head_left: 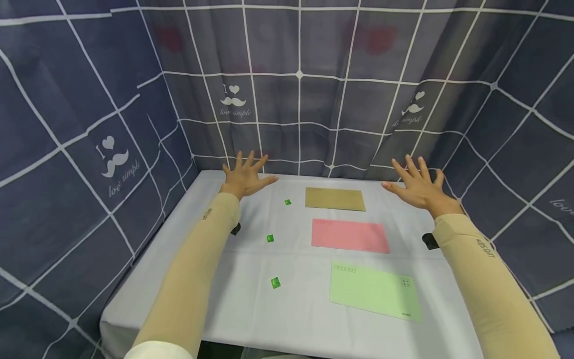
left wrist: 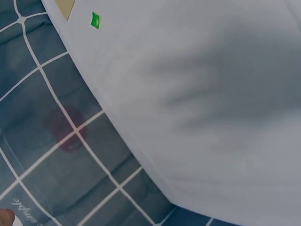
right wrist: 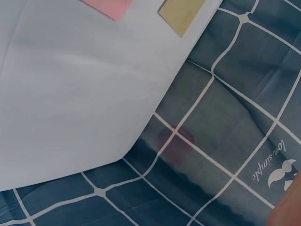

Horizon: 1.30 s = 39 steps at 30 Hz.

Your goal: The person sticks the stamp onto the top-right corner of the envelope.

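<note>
White-clothed surface (head_left: 269, 319) bears 3 green squares (head_left: 270, 238) left of 3 envelopes (head_left: 351, 236): tan, pink, green. Left hand (head_left: 243, 178) and right hand (head_left: 418, 188) hover near its far corners, each grip's fingers spread apart.

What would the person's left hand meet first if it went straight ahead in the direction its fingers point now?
The left hand would probably meet the dark grey hanging curtain with white grid lines; the head view shows nothing between them, though the gap's depth is unclear.
</note>
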{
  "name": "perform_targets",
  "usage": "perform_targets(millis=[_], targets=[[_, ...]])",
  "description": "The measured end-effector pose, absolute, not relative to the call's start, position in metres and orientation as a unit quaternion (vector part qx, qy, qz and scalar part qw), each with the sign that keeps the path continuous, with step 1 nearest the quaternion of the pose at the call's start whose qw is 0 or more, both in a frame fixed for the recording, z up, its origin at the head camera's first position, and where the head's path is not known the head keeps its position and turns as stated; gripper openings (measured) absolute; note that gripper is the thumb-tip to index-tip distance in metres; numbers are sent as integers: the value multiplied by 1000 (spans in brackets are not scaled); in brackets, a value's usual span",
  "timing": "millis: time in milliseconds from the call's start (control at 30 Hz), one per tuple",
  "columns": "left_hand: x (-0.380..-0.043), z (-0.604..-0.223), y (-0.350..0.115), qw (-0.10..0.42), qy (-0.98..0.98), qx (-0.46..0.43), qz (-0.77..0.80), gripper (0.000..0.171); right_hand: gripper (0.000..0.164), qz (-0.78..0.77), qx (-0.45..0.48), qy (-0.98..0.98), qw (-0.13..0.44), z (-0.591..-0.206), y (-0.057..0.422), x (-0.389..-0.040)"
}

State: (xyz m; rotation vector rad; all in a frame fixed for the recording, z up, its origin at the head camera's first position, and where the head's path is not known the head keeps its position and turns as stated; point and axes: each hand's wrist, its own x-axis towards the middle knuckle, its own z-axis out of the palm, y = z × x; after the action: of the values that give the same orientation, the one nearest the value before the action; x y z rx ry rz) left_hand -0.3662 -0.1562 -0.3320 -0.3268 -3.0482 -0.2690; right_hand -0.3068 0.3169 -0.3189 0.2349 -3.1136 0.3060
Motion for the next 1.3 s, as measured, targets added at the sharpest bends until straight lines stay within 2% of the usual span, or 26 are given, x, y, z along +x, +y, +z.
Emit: perform_targets(millis=[700, 1300], targets=[[-361, -344, -156, 42, -990, -103, -90, 89, 93, 97, 76, -992, 9, -341, 320, -302], [-356, -354, -159, 37, -983, -127, -126, 87, 93, 118, 69, -991, -10, -360, 315, -291]])
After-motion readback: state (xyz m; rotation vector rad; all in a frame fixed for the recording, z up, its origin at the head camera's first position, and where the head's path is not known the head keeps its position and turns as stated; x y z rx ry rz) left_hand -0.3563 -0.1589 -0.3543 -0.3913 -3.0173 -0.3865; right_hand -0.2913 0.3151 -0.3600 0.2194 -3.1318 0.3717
